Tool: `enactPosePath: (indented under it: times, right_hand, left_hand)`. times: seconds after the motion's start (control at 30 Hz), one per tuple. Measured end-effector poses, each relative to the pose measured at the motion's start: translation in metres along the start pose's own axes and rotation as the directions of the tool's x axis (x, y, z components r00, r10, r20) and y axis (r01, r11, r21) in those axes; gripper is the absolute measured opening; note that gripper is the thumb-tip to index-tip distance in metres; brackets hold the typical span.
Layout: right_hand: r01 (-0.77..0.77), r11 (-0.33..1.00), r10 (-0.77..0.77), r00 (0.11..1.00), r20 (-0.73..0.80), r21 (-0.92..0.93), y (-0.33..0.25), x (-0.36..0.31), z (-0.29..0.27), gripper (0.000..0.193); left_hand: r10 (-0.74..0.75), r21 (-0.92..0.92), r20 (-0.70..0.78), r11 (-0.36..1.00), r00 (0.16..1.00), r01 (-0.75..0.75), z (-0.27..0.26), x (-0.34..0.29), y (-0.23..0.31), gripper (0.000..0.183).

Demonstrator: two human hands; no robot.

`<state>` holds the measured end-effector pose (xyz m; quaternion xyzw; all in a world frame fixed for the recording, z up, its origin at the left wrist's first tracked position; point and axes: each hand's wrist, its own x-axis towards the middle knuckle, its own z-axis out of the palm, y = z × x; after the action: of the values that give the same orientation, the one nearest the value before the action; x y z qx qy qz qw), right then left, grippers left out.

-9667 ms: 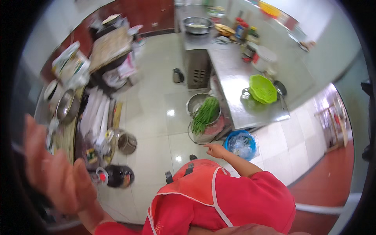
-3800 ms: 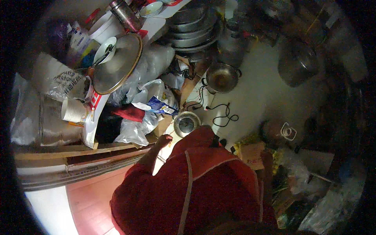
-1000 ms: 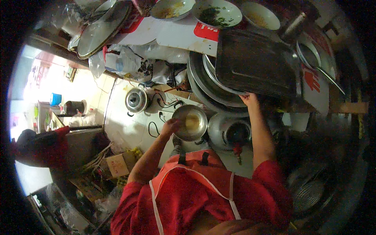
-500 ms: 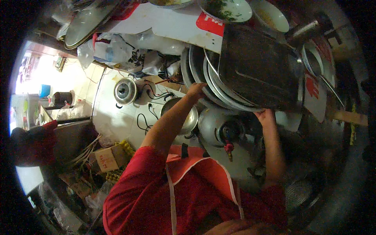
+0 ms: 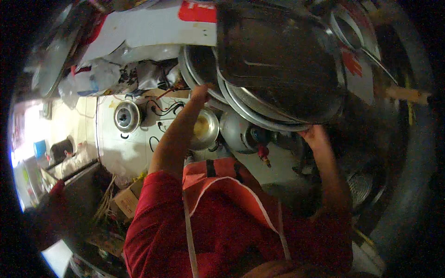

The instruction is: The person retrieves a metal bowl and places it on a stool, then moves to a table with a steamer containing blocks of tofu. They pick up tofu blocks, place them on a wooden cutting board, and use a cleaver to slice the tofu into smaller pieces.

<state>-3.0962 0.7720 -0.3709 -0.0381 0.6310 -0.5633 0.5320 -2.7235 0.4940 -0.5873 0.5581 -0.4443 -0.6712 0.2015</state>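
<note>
Several round grey metal basins (image 5: pixel 232 104) lean in a nested stack on edge, below and behind a dark rectangular baking tray (image 5: pixel 278 55). At the stack's left side my left hand (image 5: pixel 200 92) is closed round a basin's rim, its fingers partly hidden. My right hand (image 5: pixel 316 135) grips the lower right rim of a basin from beneath, fingers bent up against it. Both forearms reach upward, well apart.
Below the basins stands a grey gas cylinder (image 5: pixel 237 132) with a red valve fitting (image 5: pixel 263 152). A metal pan (image 5: pixel 206 129) and a lidded pot (image 5: pixel 126 116) sit on the tiled floor near black cables. Cardboard (image 5: pixel 148 25) and plastic bags (image 5: pixel 97 78) fill the shelf.
The whole view has swung, shifting the shelf and floor leftward in the picture. Against the cardboard, my hands and the front basins have moved right, and my hands are farther apart.
</note>
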Motion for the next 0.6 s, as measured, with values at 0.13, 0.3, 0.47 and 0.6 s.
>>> enactPosePath:
  times: [0.13,0.3,0.47,0.6]
  right_hand:
    - [-0.081,0.992,0.09,0.991,-0.1,0.092,0.002,-0.03,-0.019,0.052]
    - [-0.099,0.991,0.114,0.975,-0.188,0.086,0.015,-0.076,-0.062,0.051]
    - [-0.152,0.988,0.153,0.943,-0.296,0.024,0.05,-0.134,-0.127,0.05]
    - [-0.213,0.977,0.191,0.908,-0.373,-0.017,0.08,-0.166,-0.172,0.049]
  left_hand:
    - [-0.055,0.245,-0.028,0.968,0.998,0.06,0.003,0.0,0.011,0.032]
    - [0.055,0.177,0.068,0.982,0.996,-0.066,-0.006,-0.002,0.022,0.028]
    - [-0.025,-0.294,-0.078,0.956,0.997,0.001,-0.018,-0.004,0.028,0.033]
    - [0.137,0.182,-0.049,0.975,0.989,-0.126,-0.042,-0.018,0.04,0.028]
